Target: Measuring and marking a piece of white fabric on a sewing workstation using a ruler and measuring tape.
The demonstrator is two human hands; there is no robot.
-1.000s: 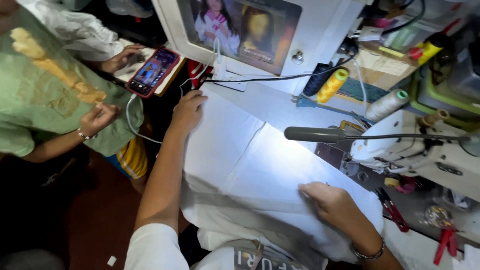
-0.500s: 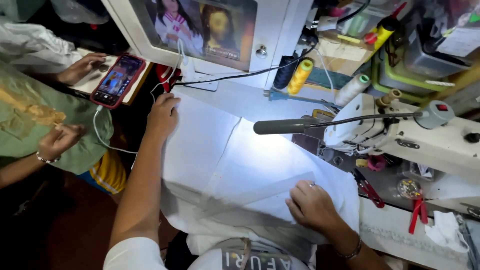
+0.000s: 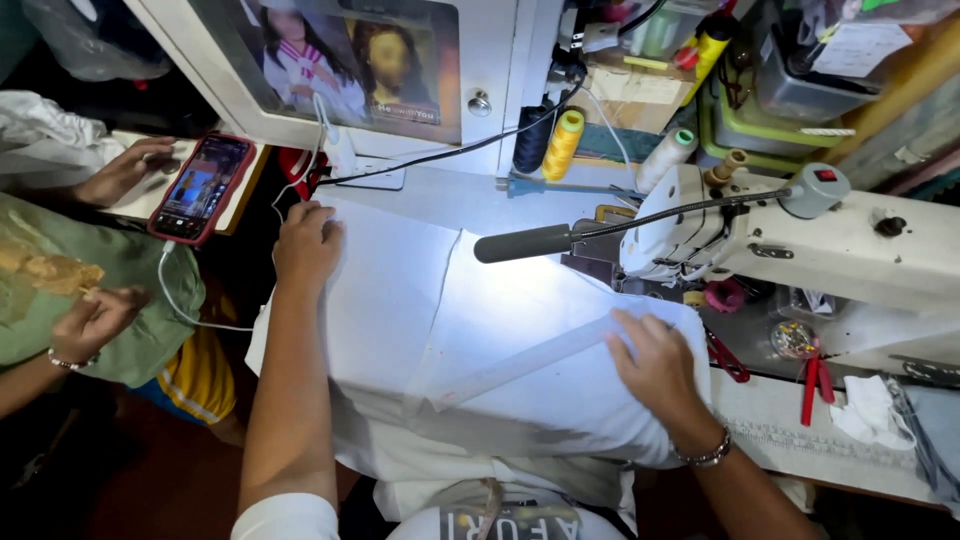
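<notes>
white cloth (image 3: 400, 300): smooth flat sheet, centre frame, long axis lower left to upper right | sewing machine (image 3: 850, 240): cream metal, right | clear ruler (image 3: 530, 358): long, slanting up right on cloth | left hand (image 3: 305, 245): flat, pressing cloth's upper-left edge | right hand (image 3: 655, 365): spread, pinning ruler's right end

The cloth (image 3: 400, 300) is plain white, and the long ruler (image 3: 530, 360) on it is clear. The sewing machine (image 3: 850, 240) is cream white with a small red button. One thread cone (image 3: 563, 143) is yellow, another (image 3: 533, 138) dark navy. The phone case (image 3: 200, 187) is red.
</notes>
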